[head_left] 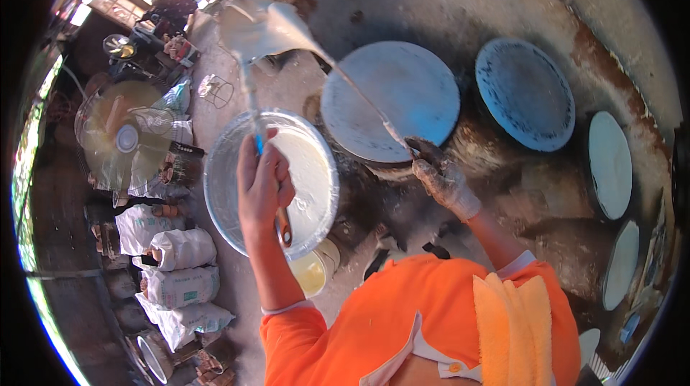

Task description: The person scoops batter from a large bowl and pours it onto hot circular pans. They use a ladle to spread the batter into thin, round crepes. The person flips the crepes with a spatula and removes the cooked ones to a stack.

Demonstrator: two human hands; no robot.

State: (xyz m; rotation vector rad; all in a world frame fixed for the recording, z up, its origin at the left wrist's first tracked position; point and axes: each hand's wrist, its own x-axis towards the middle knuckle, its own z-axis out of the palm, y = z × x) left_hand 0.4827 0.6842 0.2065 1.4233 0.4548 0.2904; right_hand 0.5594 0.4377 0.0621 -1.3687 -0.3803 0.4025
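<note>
My left hand is closed round the blue grip of a thin stick that points away from me. In my right hand, which has a pale-smeared glove, is the end of another thin stick. A thin, pale, floppy sheet hangs at the far ends of both sticks, in the air beyond the basin and griddle. Below my left hand is a large metal basin of white batter. A brown handle shows at its near side. The nearest round griddle lies left of and beyond my right hand.
More round griddles curve to the right, one dark-rimmed and one pale, set in a sooty stove. A bucket with yellowish liquid stands beside the basin. At left are a fan and several white sacks.
</note>
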